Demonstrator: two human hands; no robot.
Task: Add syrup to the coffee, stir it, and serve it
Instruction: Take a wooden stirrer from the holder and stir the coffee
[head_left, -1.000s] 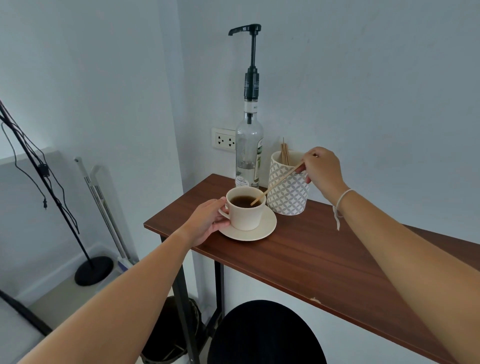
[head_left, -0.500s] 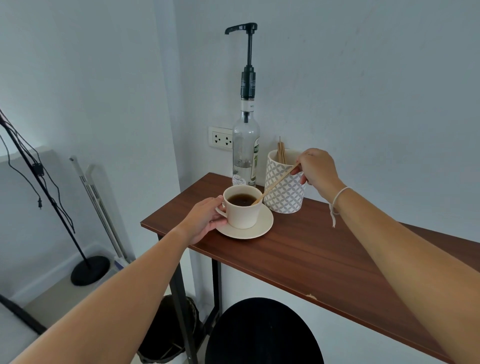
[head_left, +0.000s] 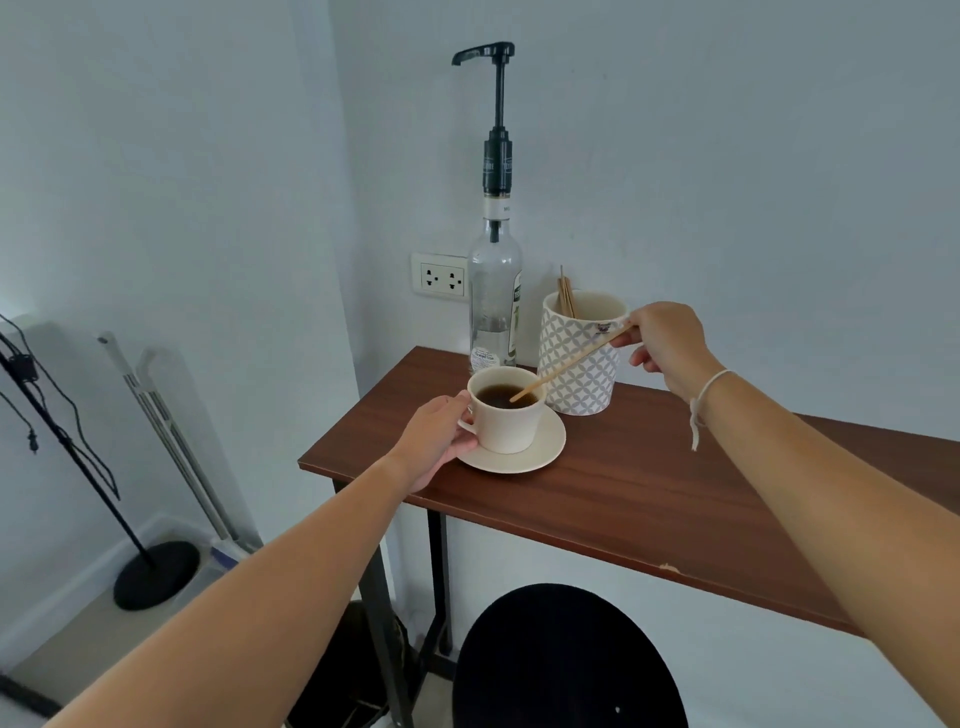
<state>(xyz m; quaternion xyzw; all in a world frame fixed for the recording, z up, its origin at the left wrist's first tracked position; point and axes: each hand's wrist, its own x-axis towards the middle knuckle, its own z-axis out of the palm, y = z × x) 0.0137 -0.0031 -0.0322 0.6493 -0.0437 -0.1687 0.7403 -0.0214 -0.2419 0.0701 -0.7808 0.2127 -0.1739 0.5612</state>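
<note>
**Stirring the coffee at the table's left end**

Your table (head_left: 649, 499) carries everything near its left edge and back corner. Tallest is the syrup pump bottle (head_left: 495, 291) against the wall, with the patterned holder (head_left: 579, 358) of spare sticks just beside it. In front sits the saucer (head_left: 540, 452), bearing the cup (head_left: 506, 421) of dark coffee. The cup is probably ceramic, fragile and full, so steady it at the handle, where your left hand (head_left: 441, 441) curls round it. Your right hand (head_left: 665, 345) pinches the wooden stir stick (head_left: 569, 361), light and easily snapped; its tip dips into the coffee. The holder stands closest to your stirring hand and likely risks a knock.
</note>
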